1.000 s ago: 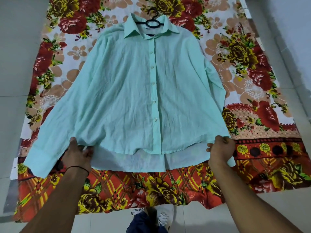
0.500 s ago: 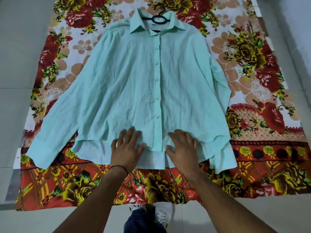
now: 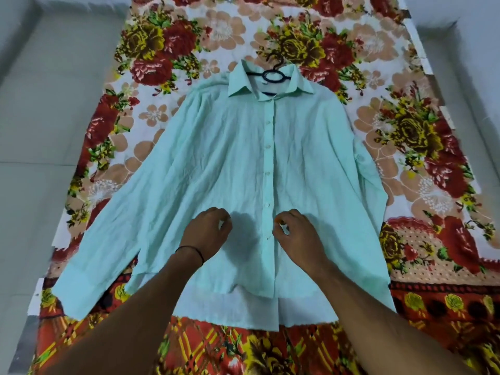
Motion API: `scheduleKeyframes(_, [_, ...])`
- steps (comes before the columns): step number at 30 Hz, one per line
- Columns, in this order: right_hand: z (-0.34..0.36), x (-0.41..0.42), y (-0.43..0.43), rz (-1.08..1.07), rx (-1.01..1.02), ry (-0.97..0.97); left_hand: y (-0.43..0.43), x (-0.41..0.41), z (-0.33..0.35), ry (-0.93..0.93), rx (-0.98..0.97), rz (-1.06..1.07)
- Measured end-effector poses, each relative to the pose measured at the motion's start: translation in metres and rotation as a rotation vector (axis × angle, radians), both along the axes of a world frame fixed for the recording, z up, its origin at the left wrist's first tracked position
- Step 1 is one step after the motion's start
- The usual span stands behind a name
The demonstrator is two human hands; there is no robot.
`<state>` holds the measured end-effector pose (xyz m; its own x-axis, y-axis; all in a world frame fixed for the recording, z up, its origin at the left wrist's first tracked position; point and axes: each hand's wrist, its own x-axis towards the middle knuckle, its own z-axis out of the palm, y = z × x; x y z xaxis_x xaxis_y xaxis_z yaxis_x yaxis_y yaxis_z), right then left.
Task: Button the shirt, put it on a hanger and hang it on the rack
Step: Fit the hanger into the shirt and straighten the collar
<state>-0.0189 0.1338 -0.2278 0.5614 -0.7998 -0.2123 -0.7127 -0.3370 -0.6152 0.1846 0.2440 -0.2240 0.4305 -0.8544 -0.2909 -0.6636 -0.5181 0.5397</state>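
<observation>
Shirt (image 3: 216, 163) inside edges of floral sheet (image 3: 405, 131), hanger (image 3: 270, 76) in collar (image 3: 240, 82), bare floor (image 3: 54, 104) alongside

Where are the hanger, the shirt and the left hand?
hanger (image 3: 263, 76): head view, left rim of its ring
shirt (image 3: 216, 158): head view, front panel beside the buttons
left hand (image 3: 208, 230): head view, back of the hand

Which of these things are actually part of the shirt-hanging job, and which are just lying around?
For the job: mint shirt, black hanger inside its collar, left hand, right hand.
Just lying about: floral sheet underneath, grey floor.
</observation>
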Motion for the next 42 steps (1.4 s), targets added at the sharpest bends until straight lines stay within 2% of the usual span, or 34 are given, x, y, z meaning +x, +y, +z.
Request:
scheduleKeyframes(4, [0.011,0.035,-0.055,0.005,0.024,0.038,-0.053,0.048,0.002,0.020,0.008,-0.011])
scheduleKeyframes(10, [0.013,0.082,-0.145,-0.102,0.047,0.024,-0.144,0.106,0.001,0.095,-0.029,-0.033])
scheduleKeyframes(17, [-0.007,0.116,-0.234,-0.140,0.016,0.001,-0.234,0.151,-0.012,0.058,-0.070,-0.079])
scheduleKeyframes(21, [-0.022,0.143,-0.283,-0.158,-0.079,-0.034,-0.281,0.172,-0.025,0.020,-0.094,-0.014])
scheduleKeyframes(24, [-0.029,0.162,-0.316,-0.211,-0.203,-0.053,-0.309,0.189,-0.031,-0.096,-0.138,0.080])
scheduleKeyframes(29, [-0.039,0.177,-0.359,-0.172,-0.390,0.178,-0.345,0.212,-0.042,-0.203,-0.165,0.147])
scheduleKeyframes(35, [-0.047,0.184,-0.402,-0.268,-0.273,0.181,-0.388,0.230,-0.054,-0.227,-0.012,0.189])
scheduleKeyframes(39, [-0.051,0.187,-0.417,-0.216,-0.274,0.206,-0.403,0.238,-0.057,-0.274,0.041,0.191])
scheduleKeyframes(42, [-0.051,0.188,-0.425,-0.224,-0.291,0.221,-0.410,0.239,-0.056,-0.239,-0.022,0.264])
